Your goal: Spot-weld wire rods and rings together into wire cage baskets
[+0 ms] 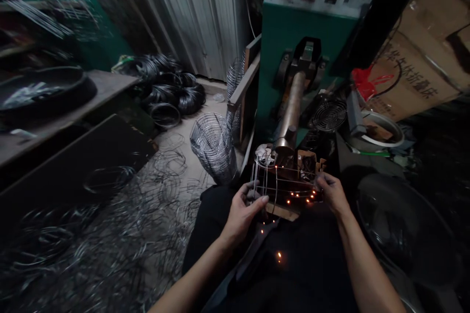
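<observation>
My left hand [240, 212] is closed on the near left side of a wire frame [276, 187], its thumb pressed toward the fingers. My right hand [333, 194] pinches the same frame at its right end. The frame is made of thin bent metal wires and sits just below the end of a thick metal arm [292, 110]. Whether the wires touch the arm's tip I cannot tell. Small orange sparks [297, 195] scatter around the frame and down over my dark clothing.
The arm juts from a green machine [282, 34] with a lit red lamp. Nested wire baskets [213, 144] stand to the left. Loose wire rings [172, 171] litter the floor near black wire coils [169, 83]. A metal basin [389, 132] and cardboard box [411, 58] are at right.
</observation>
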Available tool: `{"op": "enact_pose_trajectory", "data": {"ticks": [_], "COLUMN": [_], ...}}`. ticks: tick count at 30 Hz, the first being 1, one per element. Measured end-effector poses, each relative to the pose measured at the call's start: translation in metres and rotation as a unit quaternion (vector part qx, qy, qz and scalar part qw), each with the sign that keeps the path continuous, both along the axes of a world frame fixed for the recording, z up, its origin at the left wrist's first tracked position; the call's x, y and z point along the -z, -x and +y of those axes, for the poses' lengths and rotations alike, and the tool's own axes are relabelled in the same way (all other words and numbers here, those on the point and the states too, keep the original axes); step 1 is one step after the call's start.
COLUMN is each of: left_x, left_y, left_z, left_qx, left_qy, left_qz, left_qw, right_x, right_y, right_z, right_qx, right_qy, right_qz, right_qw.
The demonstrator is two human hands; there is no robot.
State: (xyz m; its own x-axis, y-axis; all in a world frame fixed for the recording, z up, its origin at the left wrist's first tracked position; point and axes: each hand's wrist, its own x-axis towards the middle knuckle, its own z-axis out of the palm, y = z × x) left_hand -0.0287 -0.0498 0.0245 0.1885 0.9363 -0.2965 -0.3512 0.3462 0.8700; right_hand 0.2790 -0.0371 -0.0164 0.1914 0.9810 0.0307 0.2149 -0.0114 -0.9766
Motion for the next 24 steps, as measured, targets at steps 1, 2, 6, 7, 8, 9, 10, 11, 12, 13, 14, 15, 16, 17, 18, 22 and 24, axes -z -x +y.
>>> {"op": "enact_pose_trajectory", "data": {"ticks": [1,2,6,7,8,9,10,11,12,13,14,15,16,17,18,22,24], "left_x": [-0.005,-0.01,-0.016,-0.015,-0.015,-0.015,-0.017,-0.021,-0.027,-0.032,-0.037,-0.04,-0.04,-0.037,-0.029,0.025,0.046], "left_y": [0.009,0.017,0.034,0.035,0.036,0.038,0.042,0.048,0.055,0.064,0.073,0.081,0.087,0.092,0.094,0.085,0.079], "left_z": [-0.001,0.0,0.009,0.008,0.006,0.002,-0.004,-0.01,-0.016,-0.021,-0.025,-0.027,-0.029,-0.03,-0.033,-0.053,-0.066], "left_qx": [0.026,0.053,0.111,0.108,0.106,0.108,0.117,0.133,0.151,0.161,0.16,0.153,0.145,0.142,0.149,0.19,0.17], "left_qy": [0.001,-0.001,-0.023,-0.026,-0.024,-0.017,-0.005,0.008,0.017,0.018,0.01,-0.001,-0.008,-0.004,0.013,0.13,0.158], "left_qz": [-0.001,0.002,0.057,0.073,0.085,0.089,0.082,0.066,0.045,0.027,0.013,0.005,-0.002,-0.011,-0.023,-0.045,-0.029], "left_qw": [1.0,0.999,0.992,0.991,0.99,0.99,0.99,0.989,0.987,0.986,0.987,0.988,0.989,0.99,0.989,0.972,0.972], "right_x": [-0.003,-0.007,-0.016,-0.017,-0.017,-0.018,-0.02,-0.022,-0.024,-0.026,-0.026,-0.025,-0.021,-0.014,-0.005,0.034,0.04], "right_y": [-0.002,-0.003,0.001,0.002,0.003,0.004,0.005,0.006,0.007,0.008,0.009,0.01,0.011,0.012,0.013,0.016,0.019], "right_z": [-0.008,-0.016,-0.031,-0.031,-0.031,-0.031,-0.032,-0.034,-0.036,-0.038,-0.041,-0.043,-0.045,-0.046,-0.048,-0.053,-0.055], "right_qx": [-0.033,-0.063,-0.114,-0.101,-0.085,-0.074,-0.074,-0.089,-0.116,-0.15,-0.182,-0.208,-0.226,-0.24,-0.252,-0.242,-0.234], "right_qy": [0.022,0.049,0.095,0.075,0.05,0.032,0.028,0.045,0.08,0.126,0.174,0.217,0.251,0.276,0.291,0.256,0.22], "right_qz": [-0.005,-0.007,-0.026,-0.048,-0.071,-0.091,-0.102,-0.102,-0.092,-0.077,-0.06,-0.043,-0.027,-0.014,-0.008,-0.049,-0.066], "right_qw": [0.999,0.997,0.989,0.991,0.993,0.993,0.992,0.99,0.986,0.977,0.966,0.953,0.941,0.93,0.923,0.935,0.945]}}
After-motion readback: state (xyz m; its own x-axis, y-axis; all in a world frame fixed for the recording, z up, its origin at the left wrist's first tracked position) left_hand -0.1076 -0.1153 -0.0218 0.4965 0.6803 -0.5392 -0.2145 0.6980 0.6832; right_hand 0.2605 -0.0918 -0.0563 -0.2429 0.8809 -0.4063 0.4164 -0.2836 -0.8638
